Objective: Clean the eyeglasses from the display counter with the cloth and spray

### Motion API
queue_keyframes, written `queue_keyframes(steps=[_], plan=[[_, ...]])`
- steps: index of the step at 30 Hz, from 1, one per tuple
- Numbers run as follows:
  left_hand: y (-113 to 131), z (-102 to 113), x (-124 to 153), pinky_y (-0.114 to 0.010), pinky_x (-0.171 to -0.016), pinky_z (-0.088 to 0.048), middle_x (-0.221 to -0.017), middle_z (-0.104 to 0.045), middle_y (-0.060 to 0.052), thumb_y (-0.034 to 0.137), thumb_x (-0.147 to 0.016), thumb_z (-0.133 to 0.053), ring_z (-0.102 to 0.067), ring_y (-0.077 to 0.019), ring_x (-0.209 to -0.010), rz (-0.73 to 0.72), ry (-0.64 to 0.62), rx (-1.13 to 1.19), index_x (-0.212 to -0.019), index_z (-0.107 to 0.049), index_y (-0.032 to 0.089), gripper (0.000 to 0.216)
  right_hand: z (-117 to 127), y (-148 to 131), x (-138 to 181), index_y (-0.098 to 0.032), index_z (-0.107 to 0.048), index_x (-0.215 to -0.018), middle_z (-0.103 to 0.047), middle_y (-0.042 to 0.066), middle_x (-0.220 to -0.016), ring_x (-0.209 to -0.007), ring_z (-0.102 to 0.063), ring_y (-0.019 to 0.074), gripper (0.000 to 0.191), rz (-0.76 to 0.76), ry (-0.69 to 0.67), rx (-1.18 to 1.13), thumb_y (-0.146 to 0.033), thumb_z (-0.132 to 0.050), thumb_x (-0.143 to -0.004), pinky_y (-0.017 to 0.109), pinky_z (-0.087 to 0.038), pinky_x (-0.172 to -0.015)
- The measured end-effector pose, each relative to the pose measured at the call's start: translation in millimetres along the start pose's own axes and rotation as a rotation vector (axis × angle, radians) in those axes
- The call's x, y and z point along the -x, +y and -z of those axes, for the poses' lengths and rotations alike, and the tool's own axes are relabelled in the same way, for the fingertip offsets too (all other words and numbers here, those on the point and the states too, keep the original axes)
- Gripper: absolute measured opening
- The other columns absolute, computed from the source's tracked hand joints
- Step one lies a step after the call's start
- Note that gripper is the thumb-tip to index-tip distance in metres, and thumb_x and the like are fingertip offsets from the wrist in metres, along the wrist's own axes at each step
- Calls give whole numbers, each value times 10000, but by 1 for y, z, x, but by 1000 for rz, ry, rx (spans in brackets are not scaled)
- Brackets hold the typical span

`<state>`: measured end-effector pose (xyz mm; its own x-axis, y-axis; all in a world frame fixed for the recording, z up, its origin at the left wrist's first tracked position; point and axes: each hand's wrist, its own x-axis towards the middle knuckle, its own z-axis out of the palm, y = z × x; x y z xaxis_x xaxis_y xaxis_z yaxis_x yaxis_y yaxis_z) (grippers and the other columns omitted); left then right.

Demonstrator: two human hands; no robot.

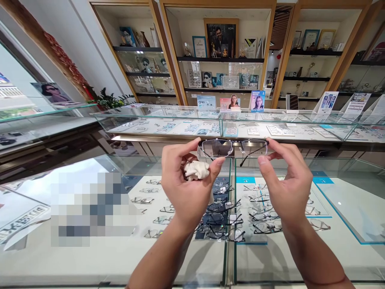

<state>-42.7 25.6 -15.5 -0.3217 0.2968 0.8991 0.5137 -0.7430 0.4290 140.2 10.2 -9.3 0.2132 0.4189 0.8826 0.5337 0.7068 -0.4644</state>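
A pair of eyeglasses (234, 147) with a dark upper rim and clear lenses is held up level over the glass counter. My left hand (188, 188) pinches its left end between thumb and fingers. Bunched in that same palm is a crumpled white cloth (197, 170). At the other end, the fingers of my right hand (287, 180) grip the frame near the hinge, thumb below. One dark temple arm hangs down behind the lenses.
Below my hands, a glass display counter (192, 269) contains rows of eyeglass frames (224, 206). Beyond stands a second glass showcase (180, 124) with small advertising cards (258, 101) on top. Wooden shelves (221, 59) line the back wall. A green plant (108, 98) is at left.
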Motion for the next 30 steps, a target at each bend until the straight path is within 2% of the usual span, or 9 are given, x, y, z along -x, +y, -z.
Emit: queue_keyframes(steps=[8,16,23,30], plan=[[0,0,-1,-308,-647,-470,-931,-554,-11,327,-783,-905,-517,-131,-740,-71,25,15,-1166,-727,268,427,-2,1,-1,-222,-753,-1233,-724,44,-996,-843,-668,180,311,-33,-27,-3,-248,-718,-926,410,-610,-822],[-6,1,-1,-320,-702,-507,-1043,-671,-31,339,-829,-857,-570,-132,-757,51,-58,27,-1199,-732,270,397,-2,0,2,-255,-743,-1238,-733,47,-1092,-1015,-687,217,340,60,66,-19,-224,-768,-900,441,-606,-904],[-11,0,-2,-318,-742,-515,-1041,-718,-41,410,-831,-843,-633,-160,-843,82,-95,3,-1154,-743,242,378,-3,-1,1,-254,-739,-1220,-710,39,-1049,-991,-683,213,320,81,92,1,-244,-772,-902,436,-609,-883],[-14,0,-3,-322,-736,-520,-1004,-731,-36,424,-842,-827,-621,-155,-785,110,-140,-20,-1169,-748,256,376,-3,-1,1,-258,-737,-1201,-706,46,-1034,-990,-676,224,305,85,94,18,-246,-772,-899,443,-614,-869]])
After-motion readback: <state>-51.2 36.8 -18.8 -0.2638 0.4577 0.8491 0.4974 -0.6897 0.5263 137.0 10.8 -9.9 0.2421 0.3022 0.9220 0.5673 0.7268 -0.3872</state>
